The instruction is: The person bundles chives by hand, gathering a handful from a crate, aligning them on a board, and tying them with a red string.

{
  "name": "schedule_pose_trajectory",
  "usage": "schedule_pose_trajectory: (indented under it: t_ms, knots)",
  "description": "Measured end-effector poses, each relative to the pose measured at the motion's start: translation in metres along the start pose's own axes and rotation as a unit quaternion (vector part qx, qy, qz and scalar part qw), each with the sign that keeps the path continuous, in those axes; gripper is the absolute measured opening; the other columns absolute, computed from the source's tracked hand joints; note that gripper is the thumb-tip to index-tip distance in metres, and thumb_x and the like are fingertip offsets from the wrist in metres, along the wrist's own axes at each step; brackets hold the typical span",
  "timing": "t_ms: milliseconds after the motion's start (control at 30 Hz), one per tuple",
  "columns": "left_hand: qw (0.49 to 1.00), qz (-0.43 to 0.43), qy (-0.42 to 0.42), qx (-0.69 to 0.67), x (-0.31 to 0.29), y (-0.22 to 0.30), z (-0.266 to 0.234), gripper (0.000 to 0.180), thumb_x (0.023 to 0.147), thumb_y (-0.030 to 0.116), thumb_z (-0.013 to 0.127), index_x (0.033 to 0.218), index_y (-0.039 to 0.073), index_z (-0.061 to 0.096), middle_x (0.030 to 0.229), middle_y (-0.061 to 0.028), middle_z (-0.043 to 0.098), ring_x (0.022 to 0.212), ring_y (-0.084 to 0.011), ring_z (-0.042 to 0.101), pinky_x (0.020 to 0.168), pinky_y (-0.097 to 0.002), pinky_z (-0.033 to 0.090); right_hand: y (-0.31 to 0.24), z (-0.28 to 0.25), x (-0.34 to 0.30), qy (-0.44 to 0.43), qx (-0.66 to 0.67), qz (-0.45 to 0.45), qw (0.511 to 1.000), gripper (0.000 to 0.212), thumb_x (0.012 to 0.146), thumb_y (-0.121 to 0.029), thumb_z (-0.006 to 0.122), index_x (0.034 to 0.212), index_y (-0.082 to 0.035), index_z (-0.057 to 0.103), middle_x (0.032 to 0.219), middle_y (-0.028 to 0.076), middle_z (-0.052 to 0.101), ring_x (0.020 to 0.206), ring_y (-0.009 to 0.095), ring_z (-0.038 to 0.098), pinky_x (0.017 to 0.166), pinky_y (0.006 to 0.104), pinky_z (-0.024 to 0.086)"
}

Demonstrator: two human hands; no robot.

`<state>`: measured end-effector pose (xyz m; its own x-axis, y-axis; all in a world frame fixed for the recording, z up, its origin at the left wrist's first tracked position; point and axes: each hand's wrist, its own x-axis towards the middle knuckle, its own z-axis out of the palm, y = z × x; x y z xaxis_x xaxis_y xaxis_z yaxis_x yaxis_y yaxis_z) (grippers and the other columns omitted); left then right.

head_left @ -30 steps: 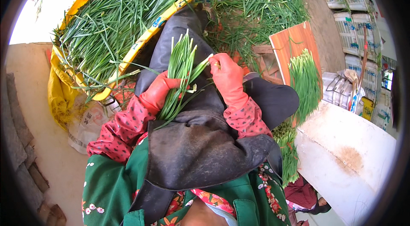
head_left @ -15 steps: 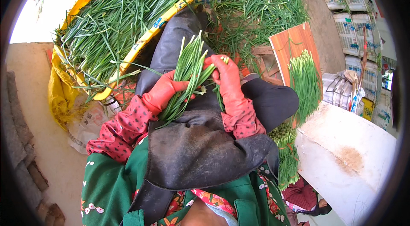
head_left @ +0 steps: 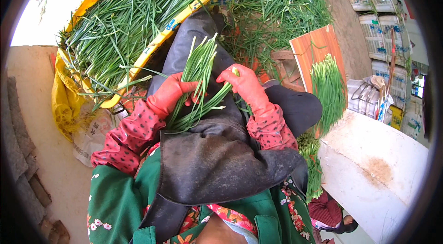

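Observation:
Both of my hands wear red rubber gloves with dotted sleeves. My left hand (head_left: 171, 95) is closed round a loose bunch of green chives (head_left: 201, 62), above the dark apron (head_left: 207, 165) on my lap. Its cut ends point away from me. Between the fingers of my right hand (head_left: 243, 86) are a few chive stalks (head_left: 222, 94), which stretch across toward the bunch. A gap lies between the two hands. The right fingertips partly hide the ends they pinch.
Ahead on the left stands a yellow-rimmed container (head_left: 154, 45) heaped with chives. Loose chive trimmings (head_left: 281, 8) cover the floor beyond. At right, tidy chives (head_left: 328, 92) rest against a wood-patterned board (head_left: 302, 48), beside a white surface (head_left: 369, 161). Another person (head_left: 330, 214) is at lower right.
My hands have drawn apart: the left has shifted slightly left with the bunch, the right slightly right and nearer. A few stalks now span the gap between them.

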<state>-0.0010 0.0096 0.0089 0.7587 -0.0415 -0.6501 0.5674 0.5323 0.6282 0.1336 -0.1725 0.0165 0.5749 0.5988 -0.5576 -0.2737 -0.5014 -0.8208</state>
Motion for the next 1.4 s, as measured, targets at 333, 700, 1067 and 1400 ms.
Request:
schedule_pose_trajectory:
  t_ms: [333,700,1067,1400]
  knots:
    - [0.999,0.005,-0.019,0.031,0.001,-0.005,0.004,0.02,0.088,0.015,0.064,0.105,0.005,0.066,0.071,-0.0008,0.064,0.049,-0.0066,0.053,0.044,-0.02,0.04,-0.004,0.013,0.007,0.052,0.067,0.012,0.996,0.022,0.085,-0.027,0.069,0.085,-0.005,0.065,0.063,-0.005,0.051,0.05,0.004,0.042,0.044,0.0226,0.032]
    - [0.998,0.015,-0.001,0.055,-0.001,0.0,0.008,0.016,0.088,0.016,0.064,0.098,0.003,0.066,0.07,-0.0024,0.064,0.045,-0.0069,0.048,0.042,-0.0215,0.035,0.0,0.022,0.009,0.061,0.079,-0.02,0.995,0.024,0.087,-0.028,0.068,0.084,-0.005,0.064,0.061,-0.005,0.05,0.05,0.005,0.042,0.044,0.0241,0.032]
    - [0.998,-0.035,-0.044,-0.008,-0.006,0.013,0.003,0.026,0.087,0.018,0.064,0.105,-0.001,0.066,0.072,-0.0054,0.065,0.041,-0.0054,0.041,0.041,-0.0199,0.03,0.018,0.004,0.008,0.069,-0.112,-0.129,0.983,0.017,0.085,-0.023,0.065,0.084,-0.006,0.064,0.072,0.007,0.065,0.06,0.018,0.06,0.056,0.0326,0.047]
    - [0.999,-0.045,-0.022,0.008,-0.009,0.018,-0.006,0.03,0.088,0.023,0.064,0.105,-0.001,0.066,0.065,-0.0037,0.061,0.04,-0.0056,0.041,0.041,-0.0199,0.032,-0.002,-0.02,0.002,0.096,0.078,-0.025,0.992,0.02,0.085,-0.018,0.068,0.099,-0.004,0.069,0.078,-0.002,0.063,0.06,0.007,0.052,0.053,0.0237,0.041]
